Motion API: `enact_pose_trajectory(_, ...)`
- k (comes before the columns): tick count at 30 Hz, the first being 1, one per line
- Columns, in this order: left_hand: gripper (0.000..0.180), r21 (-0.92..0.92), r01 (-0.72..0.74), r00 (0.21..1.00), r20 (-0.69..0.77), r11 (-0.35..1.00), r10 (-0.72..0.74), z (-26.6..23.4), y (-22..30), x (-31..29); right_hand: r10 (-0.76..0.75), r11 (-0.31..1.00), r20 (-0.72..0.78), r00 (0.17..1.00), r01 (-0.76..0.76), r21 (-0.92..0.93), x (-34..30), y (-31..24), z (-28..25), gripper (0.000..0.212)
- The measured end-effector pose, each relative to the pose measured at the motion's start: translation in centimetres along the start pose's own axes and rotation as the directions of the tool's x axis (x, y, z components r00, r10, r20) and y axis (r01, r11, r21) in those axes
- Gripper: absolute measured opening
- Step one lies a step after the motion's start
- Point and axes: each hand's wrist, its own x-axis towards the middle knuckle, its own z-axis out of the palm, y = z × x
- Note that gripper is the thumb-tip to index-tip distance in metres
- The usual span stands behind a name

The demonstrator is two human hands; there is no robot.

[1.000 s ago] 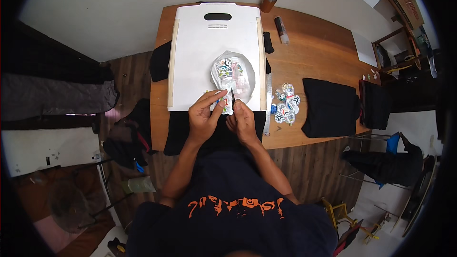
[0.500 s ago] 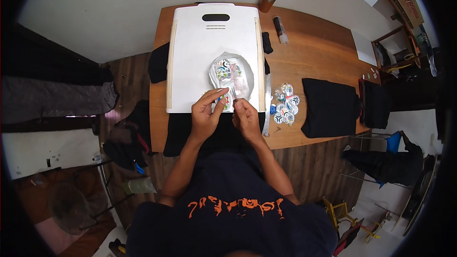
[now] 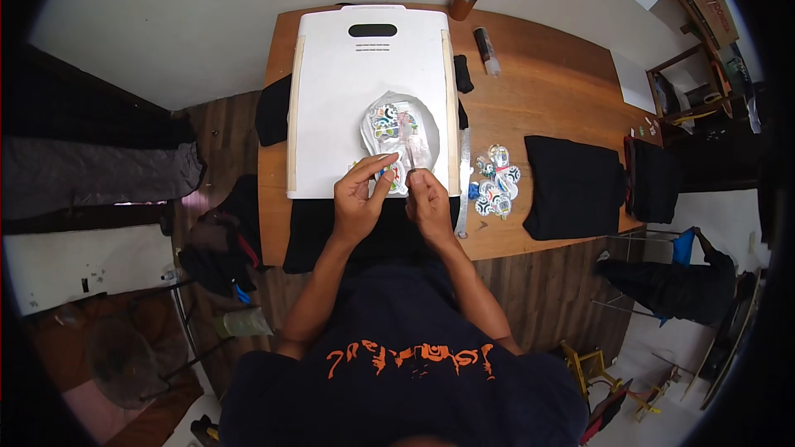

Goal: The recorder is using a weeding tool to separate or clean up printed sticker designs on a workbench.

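Over the near edge of a white board, my left hand pinches a small colourful cut-out sticker or patch between thumb and fingers. Close beside it on the right, my right hand is closed around a thin, dark, pointed tool, whose exact kind is too small to tell. Its tip points away from me, by the sticker's edge. Just beyond both hands lies a crinkled clear plastic bag, with several printed round pieces in or on it.
Right of the board, a metal ruler lies beside a pile of round printed pieces. Folded black cloth sits farther right on the wooden table. A brown cup and a dark tube stand toward the back.
The thin tool has shifted slightly between my right fingers, its tip now a little farther from me. Both hands stay nearly in place, the left still pinching the sticker or patch.
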Motion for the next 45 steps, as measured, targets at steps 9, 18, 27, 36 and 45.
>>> enact_pose_trajectory(9, 0.053, -0.097, 0.020, 1.000, -0.022, 0.995, -0.022, 0.3, 0.9, 0.3, -0.125, 0.990, -0.051, 0.991, 0.128, 0.060, 0.6, -2.2, 0.4, 0.029)
enact_pose_trajectory(18, 0.057, 0.046, 0.082, 0.987, 0.137, 0.996, -0.088, -0.5, 0.1, 0.1, -0.134, 0.983, -0.031, 0.990, 0.129, -0.131, 1.9, -4.2, 0.0, 0.016)
enact_pose_trajectory(27, 0.039, 0.099, 0.093, 0.995, -0.031, 0.991, -0.091, -0.4, -0.3, 1.7, -0.043, 0.999, -0.186, 0.982, 0.038, -0.033, 1.0, -2.9, -2.4, 0.014)
enact_pose_trajectory(36, 0.051, 0.228, 0.007, 1.000, 0.005, 0.974, -0.008, -0.6, -3.4, 2.9, -0.068, 0.998, -0.263, 0.962, 0.067, -0.015, 0.8, -2.8, -2.9, 0.015)
enact_pose_trajectory(45, 0.043, -0.001, 0.242, 0.968, -0.071, 0.970, -0.241, -0.2, -0.9, 3.4, -0.107, 0.994, -0.289, 0.951, 0.110, -0.007, 1.8, -3.5, -2.7, 0.018)
